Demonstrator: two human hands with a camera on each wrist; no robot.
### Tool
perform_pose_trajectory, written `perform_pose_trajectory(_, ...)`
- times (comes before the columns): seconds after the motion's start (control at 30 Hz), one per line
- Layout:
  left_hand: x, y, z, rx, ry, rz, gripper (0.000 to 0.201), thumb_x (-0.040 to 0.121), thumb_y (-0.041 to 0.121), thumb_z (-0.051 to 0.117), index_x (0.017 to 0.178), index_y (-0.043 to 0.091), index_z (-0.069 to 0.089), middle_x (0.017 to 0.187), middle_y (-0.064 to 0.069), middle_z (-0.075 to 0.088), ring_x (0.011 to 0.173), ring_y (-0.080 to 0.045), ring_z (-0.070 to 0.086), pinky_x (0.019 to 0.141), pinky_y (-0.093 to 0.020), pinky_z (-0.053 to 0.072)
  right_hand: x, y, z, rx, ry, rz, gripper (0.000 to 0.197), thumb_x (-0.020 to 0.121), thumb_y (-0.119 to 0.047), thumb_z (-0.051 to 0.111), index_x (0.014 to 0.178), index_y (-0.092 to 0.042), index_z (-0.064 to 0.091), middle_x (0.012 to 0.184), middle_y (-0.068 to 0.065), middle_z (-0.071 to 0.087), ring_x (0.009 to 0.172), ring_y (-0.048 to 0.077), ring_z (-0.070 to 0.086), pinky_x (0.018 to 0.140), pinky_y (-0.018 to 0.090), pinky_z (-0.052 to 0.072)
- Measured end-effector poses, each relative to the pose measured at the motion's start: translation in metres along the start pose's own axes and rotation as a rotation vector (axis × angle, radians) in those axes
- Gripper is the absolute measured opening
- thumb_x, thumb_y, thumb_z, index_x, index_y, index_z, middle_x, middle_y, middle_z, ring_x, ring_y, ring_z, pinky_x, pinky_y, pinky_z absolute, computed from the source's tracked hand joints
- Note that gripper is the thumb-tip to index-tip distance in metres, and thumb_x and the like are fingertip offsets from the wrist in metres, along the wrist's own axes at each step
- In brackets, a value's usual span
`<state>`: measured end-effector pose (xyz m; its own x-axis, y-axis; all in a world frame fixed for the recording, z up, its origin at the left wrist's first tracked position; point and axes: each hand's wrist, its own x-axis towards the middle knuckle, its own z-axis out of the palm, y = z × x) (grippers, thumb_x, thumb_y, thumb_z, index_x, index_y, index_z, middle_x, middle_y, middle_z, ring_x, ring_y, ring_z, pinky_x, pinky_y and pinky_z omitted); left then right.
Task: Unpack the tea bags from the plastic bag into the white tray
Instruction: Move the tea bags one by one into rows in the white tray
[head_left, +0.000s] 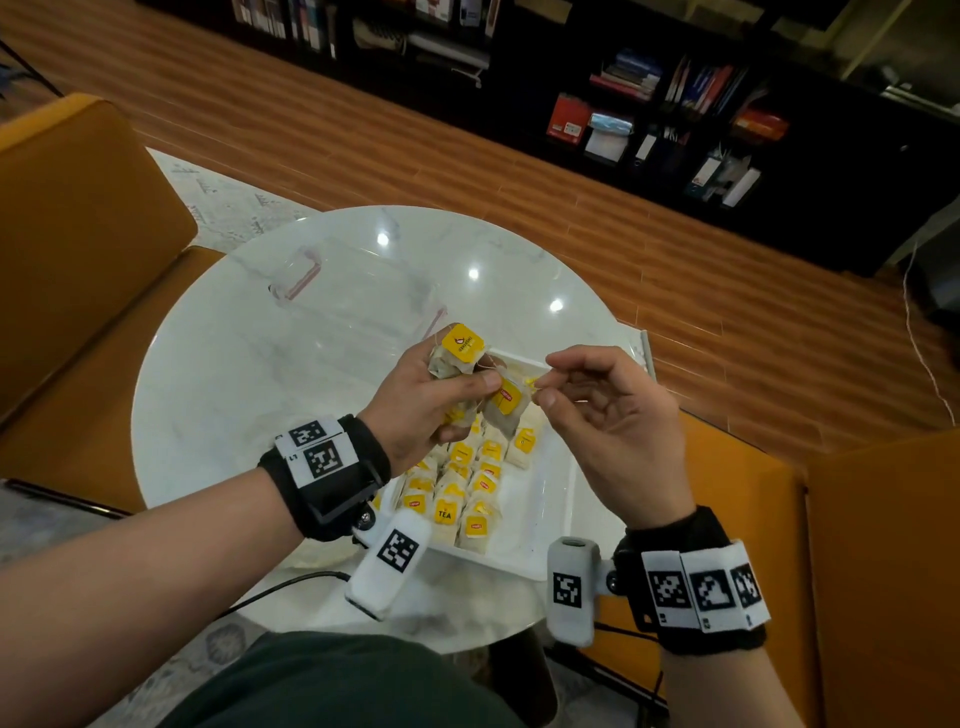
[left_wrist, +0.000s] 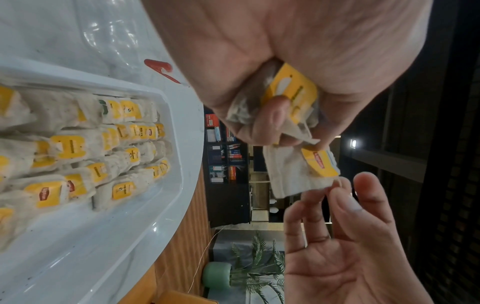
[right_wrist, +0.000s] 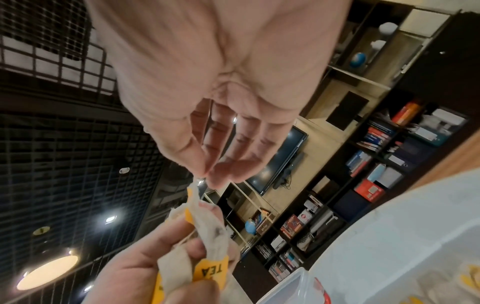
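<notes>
Head view: my left hand (head_left: 415, 400) grips a small bunch of tea bags (head_left: 457, 356), fingers curled round them, above the white tray (head_left: 540, 512). My right hand (head_left: 613, 415) pinches, thumb vs. forefinger, the corner of one hanging bag (head_left: 506, 402); possibly its string, too blurred to tell. Tray, on the round marble table (head_left: 218, 395), holds rows of yellow-tagged bags (head_left: 462, 493). Clear plastic bag (head_left: 353, 291) lies flat beyond the tray, w/ red zip edge.

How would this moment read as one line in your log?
left hand: grips bunch of tea bags | right hand: pinches one bag's corner | white tray: rows filled | plastic bag: on table
</notes>
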<state>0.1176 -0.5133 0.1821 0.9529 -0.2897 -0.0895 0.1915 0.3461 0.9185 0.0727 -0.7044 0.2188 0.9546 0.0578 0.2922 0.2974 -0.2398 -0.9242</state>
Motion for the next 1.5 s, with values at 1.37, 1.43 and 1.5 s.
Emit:
perform_pose_trajectory(1.37,-0.004,0.0,0.006,0.059,0.022,0.071,0.025,0.077,0.011,0.078,0.081,0.012,0.053,0.097,-0.009,0.073,0.048,-0.018,0.037,0.042,-0.019,0.03,-0.006,0.011,0.011,-0.244,0.145,0.047,0.022,0.083,-0.022,0.083,0.1,-0.028,0.071,0.101,-0.01,0.066,0.092,0.014,0.067,0.074,0.04,0.061)
perform_pose_trajectory(1.43,-0.005,0.001,0.008,0.086,0.018,0.089,0.021,0.077,0.007,0.075,0.077,0.014,0.055,0.094,-0.009,0.075,0.046,-0.017,0.04,0.042,-0.019,0.032,-0.006,0.012,0.012,-0.267,0.165,0.025,0.023,0.082,-0.021,0.083,0.101,-0.025,0.071,0.1,-0.01,0.065,0.09,0.013,0.067,0.074,0.037,0.06)
perform_pose_trajectory(1.5,-0.008,0.002,0.009,0.116,0.008,0.124,0.022,0.075,0.008,0.077,0.074,0.016,0.057,0.094,-0.015,0.075,0.043,-0.015,0.042,0.042,-0.018,0.034,-0.006,0.014,0.012,-0.286,0.193,0.002,0.023,0.081,-0.021,0.084,0.1,-0.022,0.072,0.097,-0.009,0.065,0.085,0.013,0.066,0.073,0.035,0.06)
